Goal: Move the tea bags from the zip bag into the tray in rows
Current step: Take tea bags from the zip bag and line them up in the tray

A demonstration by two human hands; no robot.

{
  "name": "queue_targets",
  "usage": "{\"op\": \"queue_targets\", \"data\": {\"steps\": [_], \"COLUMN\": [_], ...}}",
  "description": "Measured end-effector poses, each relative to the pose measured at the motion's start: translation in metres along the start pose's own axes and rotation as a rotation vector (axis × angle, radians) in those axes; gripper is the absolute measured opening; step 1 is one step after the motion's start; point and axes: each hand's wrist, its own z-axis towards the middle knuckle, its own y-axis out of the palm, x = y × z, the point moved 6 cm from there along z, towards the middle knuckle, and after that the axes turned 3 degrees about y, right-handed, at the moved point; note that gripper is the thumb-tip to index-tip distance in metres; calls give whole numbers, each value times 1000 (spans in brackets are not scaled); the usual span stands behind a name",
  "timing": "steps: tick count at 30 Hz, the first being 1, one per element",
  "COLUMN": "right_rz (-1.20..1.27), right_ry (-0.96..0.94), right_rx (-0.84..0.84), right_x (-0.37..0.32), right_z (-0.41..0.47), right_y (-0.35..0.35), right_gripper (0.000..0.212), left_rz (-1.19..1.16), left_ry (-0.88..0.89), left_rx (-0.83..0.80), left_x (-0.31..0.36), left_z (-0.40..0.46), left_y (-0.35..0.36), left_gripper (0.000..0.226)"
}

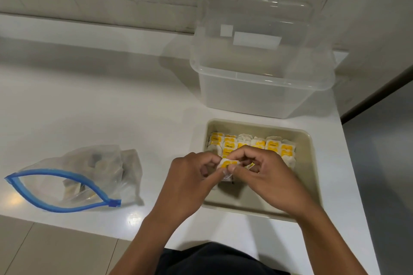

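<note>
A beige tray [309, 176] sits on the white counter, with several white tea bags with yellow tags [252, 144] lined up in rows along its far side. My left hand [190, 179] and my right hand [266, 171] meet over the tray's left part, and both pinch one tea bag [228, 164] between their fingertips. The clear zip bag [73, 183] with a blue zipper lies open at the left, a few tea bags still inside it.
A clear plastic box [261, 96] with its lid leaning behind it stands just beyond the tray. The white counter [111, 107] ends at the right near the tray and at the front near my body. A brick wall runs along the back.
</note>
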Motion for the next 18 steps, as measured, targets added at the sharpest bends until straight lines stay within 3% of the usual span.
{"op": "queue_targets", "data": {"steps": [5,11,18], "right_rz": [-257,-399,-491], "right_ry": [82,265,322], "right_rx": [96,-160,-21], "right_x": [24,60,78], "right_z": [1,1,17], "right_y": [-3,27,35], "right_gripper": [8,8,9], "left_rz": [149,254,246], "left_ry": [25,-40,-59], "left_rx": [52,114,92], "left_x": [-13,-35,-41], "left_z": [-2,-10,-14], "left_y": [-5,-17,-17], "left_gripper": [20,32,29]}}
